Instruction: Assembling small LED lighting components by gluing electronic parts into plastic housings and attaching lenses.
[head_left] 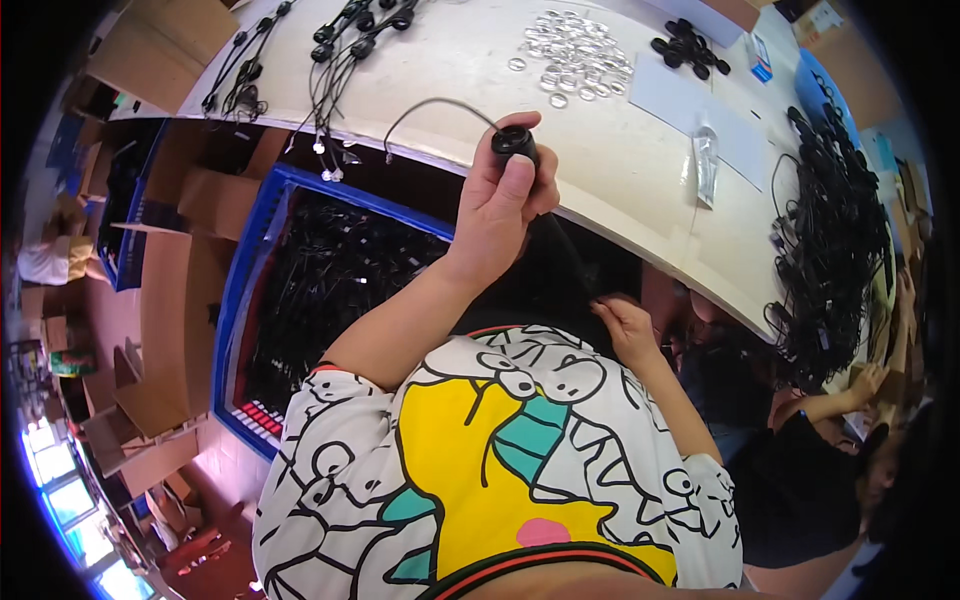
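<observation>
Small black round part [515, 143] with thin cable pinched in left hand [503, 200] above white table [620, 170], right hand [625, 325] lowered – fingers curled, grasp not discernible, blue crate [232, 300] of black cables beside.

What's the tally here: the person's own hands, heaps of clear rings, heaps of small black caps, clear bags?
Hands: 2, left hand gripping black round part, right hand
Clear-ring heap: 1
Black-cap heap: 1
Clear bag: 1
Total: 5

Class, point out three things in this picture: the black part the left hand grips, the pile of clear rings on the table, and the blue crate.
Black part [515, 143], head view: its round top above the fingers.
Clear rings [575, 55], head view: middle of the pile.
Blue crate [238, 290], head view: its left rim.
</observation>
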